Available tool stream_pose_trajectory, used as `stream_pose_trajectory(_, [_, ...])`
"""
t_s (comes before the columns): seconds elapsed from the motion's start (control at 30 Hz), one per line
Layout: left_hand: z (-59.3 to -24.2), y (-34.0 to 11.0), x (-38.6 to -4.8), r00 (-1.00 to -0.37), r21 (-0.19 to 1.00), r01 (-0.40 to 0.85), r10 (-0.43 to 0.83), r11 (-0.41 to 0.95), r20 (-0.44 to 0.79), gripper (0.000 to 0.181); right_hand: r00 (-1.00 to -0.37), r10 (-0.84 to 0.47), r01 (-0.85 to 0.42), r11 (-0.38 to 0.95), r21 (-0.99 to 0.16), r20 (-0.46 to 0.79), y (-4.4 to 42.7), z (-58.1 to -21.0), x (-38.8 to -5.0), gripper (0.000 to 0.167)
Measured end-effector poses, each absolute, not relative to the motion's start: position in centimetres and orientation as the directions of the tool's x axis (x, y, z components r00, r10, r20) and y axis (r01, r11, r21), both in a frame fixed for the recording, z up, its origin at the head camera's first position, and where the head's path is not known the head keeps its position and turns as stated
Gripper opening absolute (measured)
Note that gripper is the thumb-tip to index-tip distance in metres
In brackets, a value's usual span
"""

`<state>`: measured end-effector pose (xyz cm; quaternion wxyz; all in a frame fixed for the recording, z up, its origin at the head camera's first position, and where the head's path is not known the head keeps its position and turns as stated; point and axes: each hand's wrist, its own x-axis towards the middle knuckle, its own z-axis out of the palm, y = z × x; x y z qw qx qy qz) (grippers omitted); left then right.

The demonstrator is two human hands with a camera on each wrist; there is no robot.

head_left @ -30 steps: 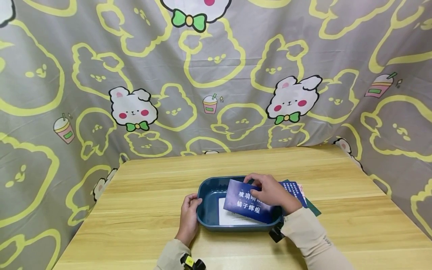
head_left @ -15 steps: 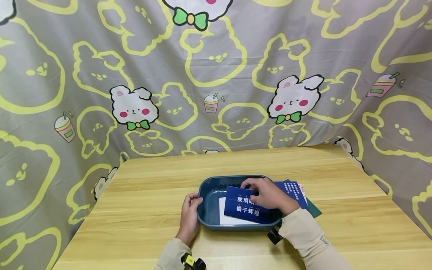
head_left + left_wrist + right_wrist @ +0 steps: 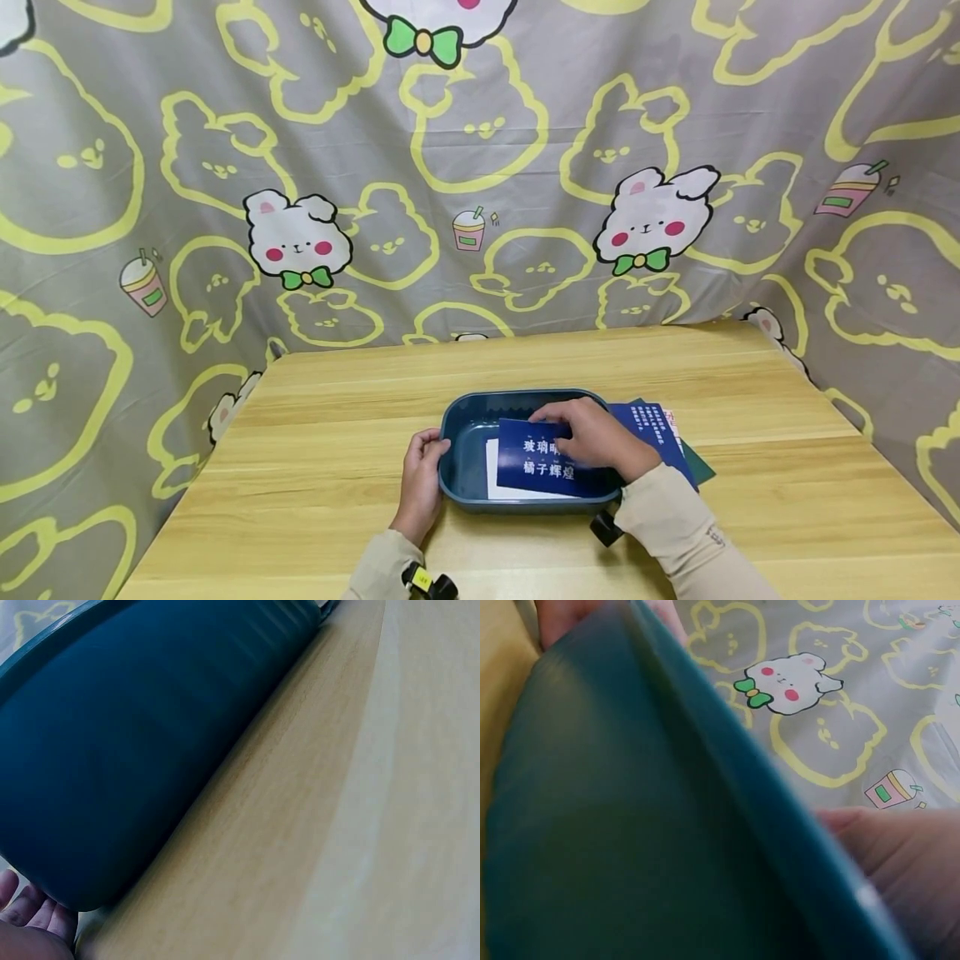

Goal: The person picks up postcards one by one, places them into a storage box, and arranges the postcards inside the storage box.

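Note:
A dark teal tray [image 3: 463, 467] stands on the table, with a white card [image 3: 492, 479] lying in it. Over that card, inside the tray, is a blue card with white characters [image 3: 517, 475]. My right hand [image 3: 600, 435] has its fingers on the blue card's upper edge and face; its grip is partly hidden. At the tray's left end my left hand [image 3: 422, 479] holds the rim, thumb on top. The left wrist view shows its fingers against the tray wall [image 3: 135, 735]. In the right wrist view the tray wall [image 3: 615, 787] hides the right fingertips.
Right of the tray, partly behind my right forearm, lie another blue card [image 3: 652, 421] and a green card [image 3: 699, 468], with a white and red edge between them. The wooden table [image 3: 337, 417] ends at a patterned grey curtain [image 3: 375, 150].
The blue card in the tray has lowered, tilting less and moving slightly left with my right hand. My left hand has stayed at the rim.

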<state>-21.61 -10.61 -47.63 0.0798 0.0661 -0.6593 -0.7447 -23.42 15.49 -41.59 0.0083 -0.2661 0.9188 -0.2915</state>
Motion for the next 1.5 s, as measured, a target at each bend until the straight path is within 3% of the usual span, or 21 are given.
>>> stream_pose_trajectory(0.23, [-47.5, -10.49, -21.62, -0.979, 0.994, 0.014, -0.203, -0.113, -0.009, 0.027, -0.866, -0.482, -0.488, 0.753, -0.441, 0.136, 14.96, -41.82, -23.31, 0.048])
stream_pose_trajectory(0.8, [-47.19, -10.53, -21.29, -0.981, 0.992, 0.027, -0.196, -0.125, 0.002, 0.027, -0.853, -0.514, -0.483, 0.706, -0.517, 0.095, 14.71, -42.06, -23.17, 0.052])
stream_pose_trajectory(1.5, [-47.52, -10.57, -21.46, -0.978, 0.989, 0.034, -0.206, -0.143, 0.003, 0.025, -0.855, -0.505, -0.478, 0.68, -0.557, 0.117, 15.04, -42.21, -23.44, 0.037])
